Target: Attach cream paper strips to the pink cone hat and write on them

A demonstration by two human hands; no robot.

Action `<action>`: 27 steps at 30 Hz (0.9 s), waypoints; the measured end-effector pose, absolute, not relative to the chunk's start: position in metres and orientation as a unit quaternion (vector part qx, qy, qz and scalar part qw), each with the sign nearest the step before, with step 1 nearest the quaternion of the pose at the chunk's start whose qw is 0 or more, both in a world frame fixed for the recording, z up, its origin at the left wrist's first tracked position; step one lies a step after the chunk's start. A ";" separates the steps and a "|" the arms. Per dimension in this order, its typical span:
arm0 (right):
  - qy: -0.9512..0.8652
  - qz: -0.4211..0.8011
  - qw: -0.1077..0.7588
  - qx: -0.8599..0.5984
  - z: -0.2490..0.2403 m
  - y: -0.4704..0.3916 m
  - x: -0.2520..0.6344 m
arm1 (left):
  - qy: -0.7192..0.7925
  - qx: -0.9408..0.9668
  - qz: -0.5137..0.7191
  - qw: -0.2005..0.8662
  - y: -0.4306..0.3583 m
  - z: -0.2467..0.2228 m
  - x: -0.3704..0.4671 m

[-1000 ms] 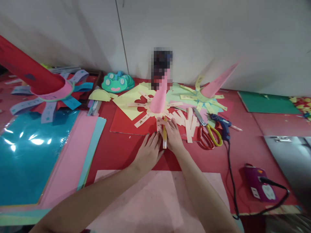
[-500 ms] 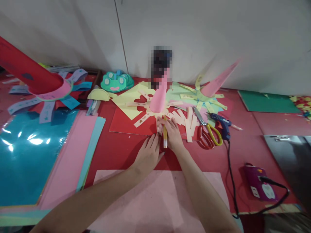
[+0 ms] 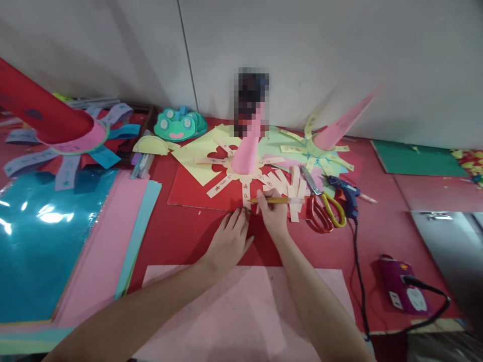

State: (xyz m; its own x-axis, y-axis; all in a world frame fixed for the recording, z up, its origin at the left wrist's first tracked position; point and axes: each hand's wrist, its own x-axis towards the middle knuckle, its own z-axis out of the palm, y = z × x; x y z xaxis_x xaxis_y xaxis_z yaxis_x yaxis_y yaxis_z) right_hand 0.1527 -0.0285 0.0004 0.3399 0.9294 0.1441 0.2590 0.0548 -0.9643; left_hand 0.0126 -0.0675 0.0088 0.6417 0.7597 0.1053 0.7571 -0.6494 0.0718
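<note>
My right hand (image 3: pixel 274 217) is closed on a yellow pen (image 3: pixel 279 200), held nearly level with its tip to the left, by a paper strip (image 3: pixel 246 195) with a star and letters drawn on it. My left hand (image 3: pixel 228 236) lies flat with fingers stretched out, its fingertips at the strip's lower end. The strip is one of several that spread out from a scalloped paper base under a pink paper cone (image 3: pixel 246 156). A red sheet (image 3: pixel 196 188) lies beneath it. Loose pale strips (image 3: pixel 296 188) are just beyond my right hand.
To the right lie scissors (image 3: pixel 320 201), a blue glue gun (image 3: pixel 347 193) with its cord, and a purple power adapter (image 3: pixel 402 284). A second pink cone (image 3: pixel 345 123) stands behind. On the left are a red paper tube (image 3: pixel 49 108), a shiny blue folder (image 3: pixel 49 251) and green frog cutouts (image 3: pixel 177 125).
My right hand has turned the pen from pointing away to lying sideways, its tip now at the strip's lower part. The left hand stays at the strip's end.
</note>
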 end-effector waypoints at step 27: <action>-0.713 0.150 0.348 -0.590 -0.010 -0.019 0.157 | 0.435 0.898 0.043 0.053 -0.041 0.014 0.017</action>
